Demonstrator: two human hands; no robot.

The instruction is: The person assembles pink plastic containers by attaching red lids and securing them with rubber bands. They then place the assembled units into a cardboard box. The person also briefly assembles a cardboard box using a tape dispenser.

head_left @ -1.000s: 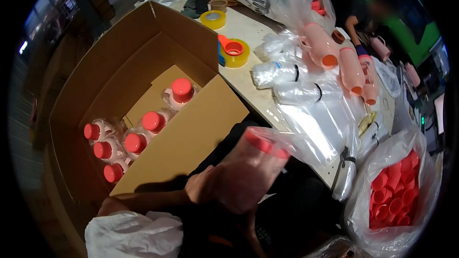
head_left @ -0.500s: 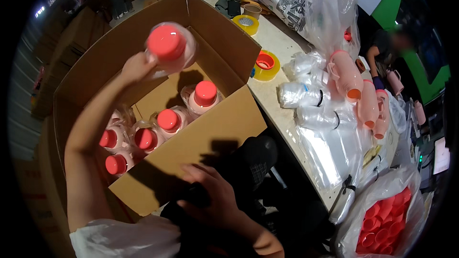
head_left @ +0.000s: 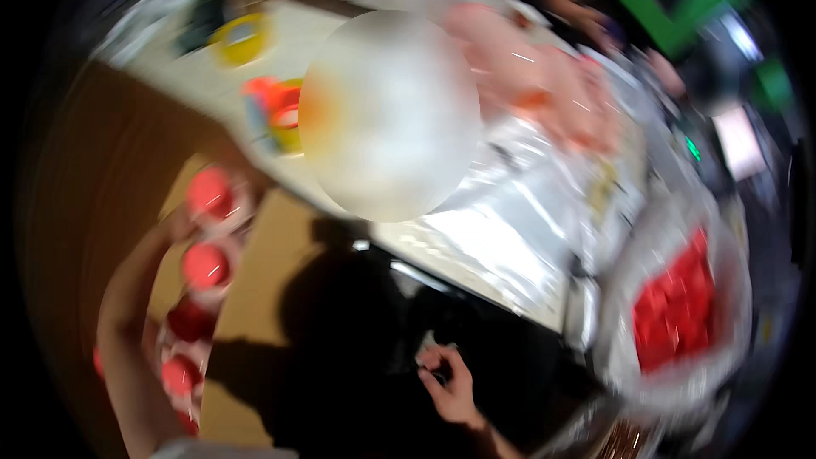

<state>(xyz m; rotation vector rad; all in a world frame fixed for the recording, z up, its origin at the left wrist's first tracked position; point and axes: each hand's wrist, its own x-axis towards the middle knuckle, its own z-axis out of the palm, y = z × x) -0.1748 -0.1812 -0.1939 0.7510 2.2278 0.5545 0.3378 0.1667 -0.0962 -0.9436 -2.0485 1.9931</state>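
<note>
The frame is heavily motion-blurred; we note only what holds up. Our left hand [head_left: 183,225] reaches into the open cardboard box [head_left: 93,204] at the left, and sits against a red-capped clear bottle [head_left: 212,195] near the box's far inner side. We cannot tell whether the fingers are wrapped round it or only touching; the blur hides them. Just below that bottle stands a second red-capped bottle [head_left: 206,267], and further down the same line two more red caps [head_left: 180,374] show, darker and partly behind our left forearm. All of them stand upright inside the box, caps up, in a rough column.

Our right hand [head_left: 449,378] is low in the view, over a dark area in front of the table edge, well apart from the box contents. Its fingers are curled loosely inward; we see a small pale bit at the fingertips but cannot tell what it is, or whether it is pinched.

On the table [head_left: 357,204] to the right of the box: a yellow tape roll [head_left: 240,39] at the far end, another roll with a red centre [head_left: 285,115] nearer, and crumpled clear plastic wrap [head_left: 510,229]. At the right a clear bag of red caps [head_left: 676,310].
</note>
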